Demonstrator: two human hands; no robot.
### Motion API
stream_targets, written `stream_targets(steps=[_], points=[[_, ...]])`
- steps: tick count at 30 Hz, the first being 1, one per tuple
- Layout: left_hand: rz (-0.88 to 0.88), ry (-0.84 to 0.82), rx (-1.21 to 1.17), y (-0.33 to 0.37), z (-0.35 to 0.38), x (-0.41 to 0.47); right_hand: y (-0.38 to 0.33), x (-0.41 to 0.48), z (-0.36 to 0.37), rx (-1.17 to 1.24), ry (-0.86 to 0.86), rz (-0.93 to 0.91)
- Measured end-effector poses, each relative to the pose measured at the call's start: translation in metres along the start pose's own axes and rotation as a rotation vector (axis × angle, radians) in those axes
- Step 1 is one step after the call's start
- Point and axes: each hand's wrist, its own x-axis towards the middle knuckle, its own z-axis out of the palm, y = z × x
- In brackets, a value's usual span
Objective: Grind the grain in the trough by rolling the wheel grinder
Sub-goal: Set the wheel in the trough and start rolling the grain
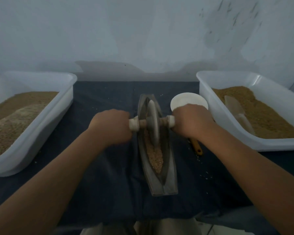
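Note:
A long boat-shaped stone trough (pixel 168 182) lies lengthwise on the dark cloth in front of me. Tan grain (pixel 155 155) fills its groove on the near side. The stone wheel grinder (pixel 152 122) stands upright in the far half of the groove, on a wooden axle with pale handle ends. My left hand (pixel 110 127) grips the left handle and my right hand (pixel 191 122) grips the right handle. The wheel looks blurred.
A white tub of finer brown meal (pixel 64 106) sits at the left. At the right, another white tub (pixel 209 107) holds brown grain and a clear scoop (pixel 236 111). A small white bowl (pixel 185 100) and a yellow-handled tool (pixel 198 147) lie right of the trough.

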Motion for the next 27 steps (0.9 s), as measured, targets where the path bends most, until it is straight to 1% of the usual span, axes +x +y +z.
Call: stream_targets(steps=[2, 5, 7, 9, 11, 13, 15, 17, 18, 20, 22, 23, 24, 27], points=[[-0.028, -0.013, -0.043, -0.002, -0.008, 0.025, -0.002, 0.027, -0.002, 0.001, 0.038, 0.036], [-0.027, -0.05, -0.031, -0.002, -0.016, 0.042, -0.002, 0.041, -0.004, 0.004, 0.058, 0.052], [-0.031, -0.08, -0.013, -0.001, -0.015, 0.036, -0.001, 0.03, -0.001, -0.002, 0.055, 0.039], [-0.011, -0.107, -0.005, -0.002, -0.008, 0.016, 0.004, 0.007, 0.006, 0.016, -0.002, -0.018], [0.037, -0.07, 0.027, -0.002, 0.002, -0.005, 0.011, -0.019, 0.015, 0.027, -0.037, -0.078], [0.065, -0.003, 0.069, 0.0, 0.007, -0.017, 0.013, -0.033, 0.02, 0.026, 0.006, -0.107], [0.03, 0.014, 0.058, 0.003, 0.004, -0.012, 0.008, -0.027, 0.015, 0.036, 0.021, -0.094], [-0.015, -0.021, 0.02, 0.005, -0.005, 0.003, 0.004, -0.014, 0.005, 0.073, 0.019, -0.085], [-0.026, -0.042, 0.008, 0.005, -0.008, 0.01, 0.004, -0.008, -0.004, 0.102, -0.017, -0.094], [-0.031, -0.087, 0.0, 0.001, -0.01, 0.02, 0.013, 0.003, -0.022, 0.14, -0.165, -0.119], [-0.042, -0.134, -0.028, -0.003, -0.005, 0.019, 0.022, 0.007, -0.034, 0.092, -0.273, -0.142], [-0.049, -0.145, -0.049, -0.005, -0.001, 0.016, 0.026, 0.008, -0.036, 0.048, -0.283, -0.135], [-0.059, -0.138, -0.069, -0.005, 0.003, 0.013, 0.029, 0.009, -0.034, 0.002, -0.261, -0.121], [-0.089, -0.072, -0.073, -0.001, 0.008, 0.009, 0.028, 0.011, -0.017, -0.107, -0.082, -0.099]])
